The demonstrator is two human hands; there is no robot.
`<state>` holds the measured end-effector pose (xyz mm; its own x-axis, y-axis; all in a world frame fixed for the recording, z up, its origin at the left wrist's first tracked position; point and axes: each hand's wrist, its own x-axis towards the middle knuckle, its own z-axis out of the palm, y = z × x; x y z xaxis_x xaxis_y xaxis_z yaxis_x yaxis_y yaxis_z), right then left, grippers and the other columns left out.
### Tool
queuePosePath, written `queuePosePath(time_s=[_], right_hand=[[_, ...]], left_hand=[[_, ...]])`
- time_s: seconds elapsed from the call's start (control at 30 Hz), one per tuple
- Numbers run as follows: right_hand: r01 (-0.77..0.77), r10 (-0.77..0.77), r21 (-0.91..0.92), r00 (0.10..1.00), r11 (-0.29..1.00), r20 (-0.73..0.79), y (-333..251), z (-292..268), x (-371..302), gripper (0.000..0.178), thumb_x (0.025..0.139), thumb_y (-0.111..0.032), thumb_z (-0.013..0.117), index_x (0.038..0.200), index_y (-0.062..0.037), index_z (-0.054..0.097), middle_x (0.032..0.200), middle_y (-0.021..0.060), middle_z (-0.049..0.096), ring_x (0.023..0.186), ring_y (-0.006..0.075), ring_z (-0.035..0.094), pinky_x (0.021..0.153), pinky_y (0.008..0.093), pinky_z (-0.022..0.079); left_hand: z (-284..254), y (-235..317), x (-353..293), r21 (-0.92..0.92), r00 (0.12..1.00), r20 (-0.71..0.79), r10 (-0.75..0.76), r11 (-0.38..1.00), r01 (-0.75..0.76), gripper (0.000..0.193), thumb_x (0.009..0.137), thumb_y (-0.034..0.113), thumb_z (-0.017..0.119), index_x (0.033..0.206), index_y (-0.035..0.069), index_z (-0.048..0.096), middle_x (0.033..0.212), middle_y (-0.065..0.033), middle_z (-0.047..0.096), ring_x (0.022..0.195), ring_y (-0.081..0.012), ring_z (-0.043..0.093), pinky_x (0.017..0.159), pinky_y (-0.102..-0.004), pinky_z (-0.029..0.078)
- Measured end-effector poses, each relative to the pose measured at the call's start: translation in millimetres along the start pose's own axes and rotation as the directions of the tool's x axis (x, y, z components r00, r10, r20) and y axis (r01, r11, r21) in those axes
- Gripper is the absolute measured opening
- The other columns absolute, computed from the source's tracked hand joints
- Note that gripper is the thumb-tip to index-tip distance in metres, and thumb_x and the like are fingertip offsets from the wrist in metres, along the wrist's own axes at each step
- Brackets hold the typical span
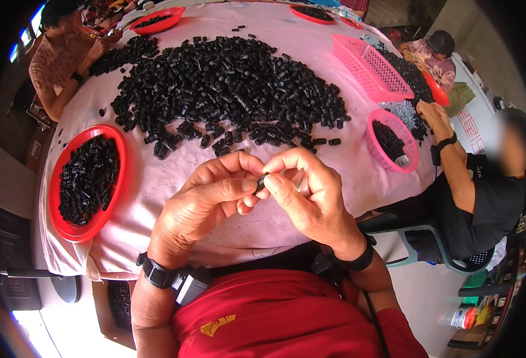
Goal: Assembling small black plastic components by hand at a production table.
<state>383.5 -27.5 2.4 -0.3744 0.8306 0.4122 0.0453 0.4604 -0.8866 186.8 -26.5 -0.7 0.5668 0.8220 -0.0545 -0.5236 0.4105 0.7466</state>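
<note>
A small black cylindrical piece [261,181] is pinched between the fingertips of both hands, just in front of my body. My left hand [206,200] grips it from one side with thumb and forefinger. From the other side, my right hand [313,200] presses it with its thumb and forefinger. A pale, shiny bit shows by the curled fingers of my right hand; what it is I cannot make out. Beyond my hands spreads a large heap of similar black cylindrical pieces [221,83], with a few stray ones at its near edge.
On the left, a red tray [123,161] holds black parts. A round pink basket [412,152] and a rectangular pink basket [358,56] stand right, near small silvery parts [401,110]. Co-workers sit around the cloth-covered table [149,209]; one in black [483,209] is close at right.
</note>
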Motion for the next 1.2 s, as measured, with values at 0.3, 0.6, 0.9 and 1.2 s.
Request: queuePosePath(time_s=[0.3,0.6,0.9,1.2], right_hand=[[0.063,-0.062,0.044,0.998,0.997,-0.024,4.7,0.1,-0.1,0.013,0.095,-0.007,0.060,0.103,0.0016,0.055,0.089,0.0090,0.068,0.071,0.0113,0.070,0.056,0.0211,0.051],[0.017,-0.017,-0.013,0.999,1.000,-0.029,3.3,0.0,-0.6,0.014,0.094,-0.007,0.062,0.103,0.0006,0.056,0.089,0.0087,0.068,0.067,0.0074,0.068,0.052,0.0202,0.047],[0.044,-0.043,0.031,0.998,0.999,-0.047,2.7,1.8,1.5,0.019,0.094,-0.005,0.060,0.112,0.0003,0.059,0.084,0.0061,0.071,0.068,0.0017,0.065,0.051,0.0160,0.045],[0.035,-0.035,0.003,0.998,0.999,-0.055,1.6,1.8,0.7,0.021,0.093,-0.005,0.061,0.113,-0.0001,0.060,0.093,0.0051,0.069,0.061,0.0005,0.059,0.051,0.0171,0.044]], left_hand=[[1.1,-3.1,1.1,0.009,0.999,0.008,0.031,0.999,-0.031,0.023,0.091,0.007,0.063,0.113,0.001,0.058,0.093,-0.0053,0.064,0.076,-0.0079,0.057,0.069,-0.0201,0.046],[-0.2,-2.4,0.9,0.054,0.999,0.002,0.033,0.998,-0.033,0.025,0.090,0.006,0.063,0.114,0.001,0.057,0.095,-0.0066,0.065,0.076,-0.0085,0.056,0.070,-0.0205,0.046],[-10.3,-3.2,1.3,-0.184,0.998,0.060,-0.013,0.983,0.024,0.025,0.095,0.010,0.057,0.118,0.001,0.055,0.096,-0.0111,0.064,0.079,-0.0125,0.060,0.071,-0.0234,0.049],[-14.4,-2.0,0.2,-0.142,0.999,-0.025,0.032,0.989,-0.035,0.023,0.097,0.013,0.057,0.117,0.004,0.056,0.097,-0.0111,0.065,0.076,-0.0129,0.060,0.068,-0.0229,0.048]])
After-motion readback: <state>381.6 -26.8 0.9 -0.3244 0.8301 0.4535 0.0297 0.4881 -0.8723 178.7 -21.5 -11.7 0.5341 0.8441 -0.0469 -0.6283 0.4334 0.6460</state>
